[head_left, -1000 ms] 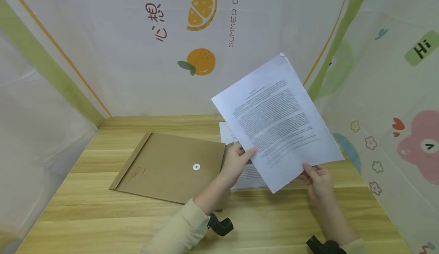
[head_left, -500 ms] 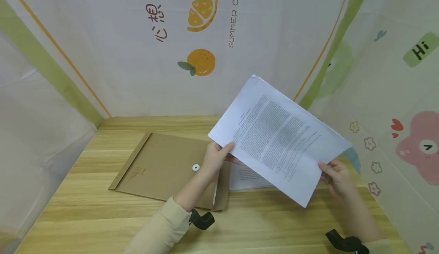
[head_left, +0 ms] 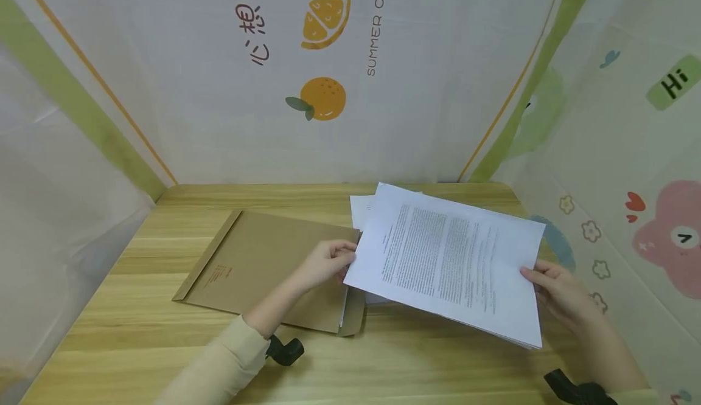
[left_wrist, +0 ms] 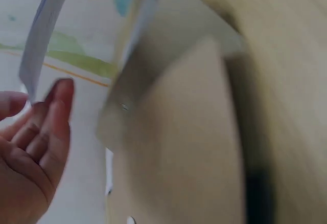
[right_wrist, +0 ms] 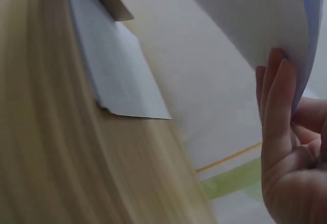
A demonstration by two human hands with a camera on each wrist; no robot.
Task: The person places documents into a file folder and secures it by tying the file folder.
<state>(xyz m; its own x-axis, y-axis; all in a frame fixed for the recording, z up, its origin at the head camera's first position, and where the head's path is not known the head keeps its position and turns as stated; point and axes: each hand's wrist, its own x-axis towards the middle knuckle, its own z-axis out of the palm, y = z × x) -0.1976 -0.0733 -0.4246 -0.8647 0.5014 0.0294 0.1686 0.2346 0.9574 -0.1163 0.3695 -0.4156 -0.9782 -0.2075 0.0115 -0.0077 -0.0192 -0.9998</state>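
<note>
A stack of printed sheets (head_left: pixel 438 253) is held tilted over the table's right half. My right hand (head_left: pixel 564 295) grips its right edge, thumb on top; the right wrist view shows the curved sheets between thumb and fingers. At the left edge, my left hand (head_left: pixel 325 265) has thumb and fingertips right at the paper's margin, and in the left wrist view the paper's corner (left_wrist: pixel 31 83) comes down between them. Under the left forearm lies a brown kraft document envelope (head_left: pixel 274 259), its flap (head_left: pixel 353 314) open on the right. More printed paper (head_left: pixel 361 210) lies beneath the held stack, mostly hidden.
The wood-grain table (head_left: pixel 137 356) carries the envelope and papers. A printed white curtain (head_left: pixel 416 119) stands behind it, and another patterned curtain (head_left: pixel 613 149) closes off the right side. Black wrist mounts (head_left: pixel 285 350) sit on both forearms.
The held stack has turned clockwise and come down closer to the table. My left hand has shifted left toward the envelope, its thumb now only at the paper's edge; my right hand has moved right.
</note>
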